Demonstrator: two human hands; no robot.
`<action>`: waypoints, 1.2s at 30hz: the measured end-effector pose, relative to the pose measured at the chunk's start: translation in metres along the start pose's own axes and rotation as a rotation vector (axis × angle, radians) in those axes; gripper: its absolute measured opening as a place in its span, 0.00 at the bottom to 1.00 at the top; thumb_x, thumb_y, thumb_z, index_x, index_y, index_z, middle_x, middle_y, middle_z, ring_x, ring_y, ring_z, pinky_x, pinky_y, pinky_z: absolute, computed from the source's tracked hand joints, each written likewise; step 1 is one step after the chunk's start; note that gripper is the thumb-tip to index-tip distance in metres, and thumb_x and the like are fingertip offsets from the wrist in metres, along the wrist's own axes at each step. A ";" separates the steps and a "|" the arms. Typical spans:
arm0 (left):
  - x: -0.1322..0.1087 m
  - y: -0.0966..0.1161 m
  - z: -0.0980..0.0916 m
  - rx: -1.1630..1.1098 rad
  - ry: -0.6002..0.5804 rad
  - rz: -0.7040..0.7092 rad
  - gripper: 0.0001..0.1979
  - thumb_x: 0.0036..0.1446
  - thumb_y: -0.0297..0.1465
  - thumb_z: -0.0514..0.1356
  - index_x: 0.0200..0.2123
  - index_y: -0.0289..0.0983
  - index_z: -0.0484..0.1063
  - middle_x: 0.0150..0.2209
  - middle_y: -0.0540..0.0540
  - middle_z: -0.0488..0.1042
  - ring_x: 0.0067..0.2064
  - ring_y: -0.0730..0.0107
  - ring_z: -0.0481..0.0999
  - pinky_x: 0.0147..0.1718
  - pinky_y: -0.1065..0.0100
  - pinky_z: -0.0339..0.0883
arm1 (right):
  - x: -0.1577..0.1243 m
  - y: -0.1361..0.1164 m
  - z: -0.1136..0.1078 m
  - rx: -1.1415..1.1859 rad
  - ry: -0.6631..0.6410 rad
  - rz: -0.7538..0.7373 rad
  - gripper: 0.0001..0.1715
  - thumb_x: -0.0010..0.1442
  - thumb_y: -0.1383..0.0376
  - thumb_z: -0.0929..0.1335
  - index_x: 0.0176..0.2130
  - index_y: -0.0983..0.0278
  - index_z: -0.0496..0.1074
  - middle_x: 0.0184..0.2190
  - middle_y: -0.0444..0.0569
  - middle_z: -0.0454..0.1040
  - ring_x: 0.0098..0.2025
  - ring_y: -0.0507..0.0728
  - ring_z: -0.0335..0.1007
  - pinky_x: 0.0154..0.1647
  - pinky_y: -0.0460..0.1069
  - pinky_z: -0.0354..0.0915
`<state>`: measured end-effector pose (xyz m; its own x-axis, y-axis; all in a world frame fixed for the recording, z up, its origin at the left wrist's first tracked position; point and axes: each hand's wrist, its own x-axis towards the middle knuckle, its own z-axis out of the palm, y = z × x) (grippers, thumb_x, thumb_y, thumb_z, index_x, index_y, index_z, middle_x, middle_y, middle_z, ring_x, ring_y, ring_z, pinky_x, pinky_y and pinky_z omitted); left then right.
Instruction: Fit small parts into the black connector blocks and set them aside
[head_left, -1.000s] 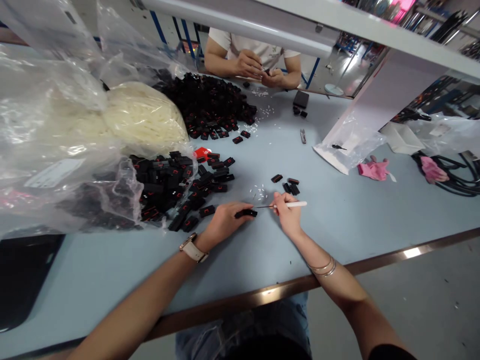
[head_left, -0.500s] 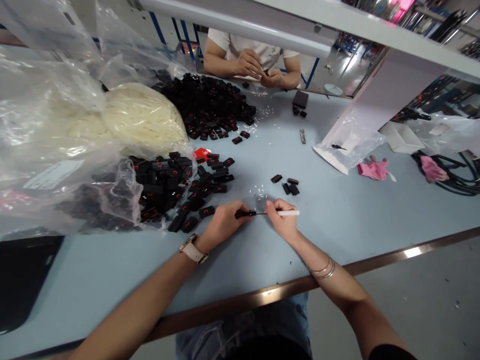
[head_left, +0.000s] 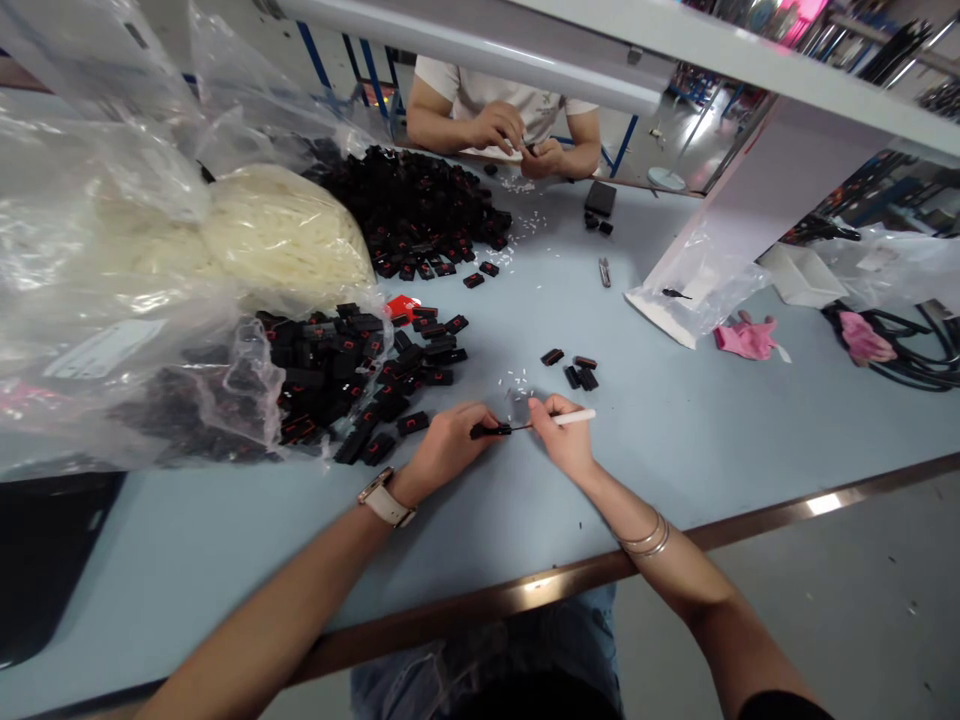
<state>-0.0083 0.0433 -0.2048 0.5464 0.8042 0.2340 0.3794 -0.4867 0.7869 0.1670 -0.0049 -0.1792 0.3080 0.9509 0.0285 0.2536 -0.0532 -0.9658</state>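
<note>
Between the fingers of my left hand [head_left: 454, 440] is a small black plastic connector housing [head_left: 495, 430], its end pointing right. My right hand [head_left: 564, 440] is closed around a thin tool with a white handle [head_left: 576, 416]. The tool's dark narrow shaft reaches left to the end of the housing; whether the tip is inside cannot be made out. Tiny white pieces [head_left: 519, 383] lie scattered just beyond my hands. Several black housings [head_left: 582, 376] rest past my right hand. A loose heap of black housings with red parts [head_left: 409, 370] spreads beside my left hand.
Clear plastic bags [head_left: 120, 300] bulge across the left, one with pale yellow pieces [head_left: 289, 225]. A larger black heap [head_left: 427, 205] lies farther back. Across the table, another person's hands [head_left: 517, 140] hold a small item. Pink gloves [head_left: 746, 338] lie right, near a white post [head_left: 772, 190].
The white handle has tilted, its right end rising slightly, and my right hand has turned a little with it. My left hand and the housing have hardly moved.
</note>
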 end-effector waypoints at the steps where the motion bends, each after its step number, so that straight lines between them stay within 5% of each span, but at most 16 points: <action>1: 0.000 0.001 0.000 -0.005 -0.006 0.008 0.06 0.53 0.30 0.62 0.26 0.39 0.69 0.31 0.48 0.76 0.33 0.66 0.74 0.34 0.65 0.69 | 0.002 0.001 0.000 0.043 -0.015 0.052 0.25 0.52 0.50 0.67 0.15 0.62 0.60 0.12 0.39 0.61 0.16 0.47 0.52 0.17 0.45 0.51; 8: -0.002 0.003 -0.002 -0.053 -0.033 0.088 0.06 0.54 0.31 0.62 0.27 0.39 0.69 0.32 0.47 0.77 0.35 0.66 0.75 0.37 0.65 0.70 | 0.016 0.008 -0.001 0.347 -0.046 0.370 0.24 0.42 0.49 0.72 0.16 0.64 0.63 0.12 0.41 0.67 0.13 0.45 0.54 0.12 0.42 0.49; 19: -0.002 0.009 -0.006 -0.145 -0.015 0.036 0.09 0.53 0.37 0.64 0.27 0.38 0.71 0.34 0.47 0.78 0.34 0.68 0.76 0.38 0.67 0.71 | 0.019 0.000 -0.002 0.616 -0.045 0.552 0.24 0.37 0.53 0.76 0.17 0.64 0.63 0.12 0.41 0.68 0.13 0.44 0.56 0.11 0.40 0.47; 25: -0.002 0.004 -0.002 -0.092 -0.018 -0.049 0.09 0.51 0.34 0.65 0.35 0.37 0.73 0.33 0.47 0.79 0.34 0.67 0.77 0.32 0.69 0.70 | 0.020 0.007 0.000 0.592 0.173 0.375 0.23 0.41 0.52 0.75 0.19 0.64 0.64 0.15 0.41 0.68 0.16 0.44 0.57 0.15 0.41 0.51; 29: -0.002 0.002 0.000 -0.057 -0.054 -0.031 0.18 0.53 0.32 0.63 0.48 0.39 0.71 0.35 0.48 0.79 0.34 0.68 0.77 0.34 0.68 0.71 | 0.014 0.011 0.002 0.422 0.140 0.184 0.24 0.47 0.50 0.72 0.19 0.64 0.64 0.16 0.41 0.68 0.17 0.46 0.58 0.18 0.43 0.55; 36: 0.000 -0.002 0.002 0.027 -0.036 -0.020 0.13 0.54 0.32 0.62 0.44 0.38 0.74 0.36 0.47 0.79 0.31 0.70 0.76 0.33 0.68 0.71 | 0.003 0.011 0.001 0.120 0.129 -0.065 0.24 0.55 0.50 0.67 0.20 0.63 0.65 0.15 0.41 0.66 0.18 0.49 0.58 0.21 0.46 0.56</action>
<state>-0.0081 0.0438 -0.2077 0.5647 0.8014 0.1971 0.4107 -0.4801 0.7752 0.1694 -0.0027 -0.1899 0.4118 0.9037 0.1169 0.1677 0.0509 -0.9845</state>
